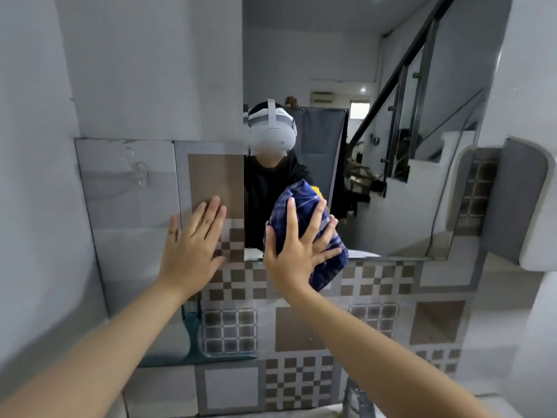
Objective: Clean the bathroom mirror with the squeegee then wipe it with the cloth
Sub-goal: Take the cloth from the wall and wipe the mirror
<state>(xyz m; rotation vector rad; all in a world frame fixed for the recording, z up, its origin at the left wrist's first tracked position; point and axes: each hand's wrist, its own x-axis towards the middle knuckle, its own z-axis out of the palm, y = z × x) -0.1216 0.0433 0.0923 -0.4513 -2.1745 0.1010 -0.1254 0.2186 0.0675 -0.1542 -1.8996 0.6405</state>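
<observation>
Mirror [376, 176] is mounted on the wall above a band of checkered tiles [373, 280], and the wiping step looks underway. Blue plaid cloth [304, 233] is bunched up against the glass at its bottom edge, with part of it hanging down over the tiles. Right hand [297, 250] is spread wide and flat on top of it, fingers splayed, pressing more than gripping. Left hand [193, 241] is open too, holding nothing, palm flat on the tiled wall just left of the mirror. Squeegee [196, 336], teal, sits lower down against the wall, untouched. My worry: with no real grip, the cloth could slide out from under the palm on a fast stroke and drop. Also a wadded cloth probably leaves streaks near the edges.
</observation>
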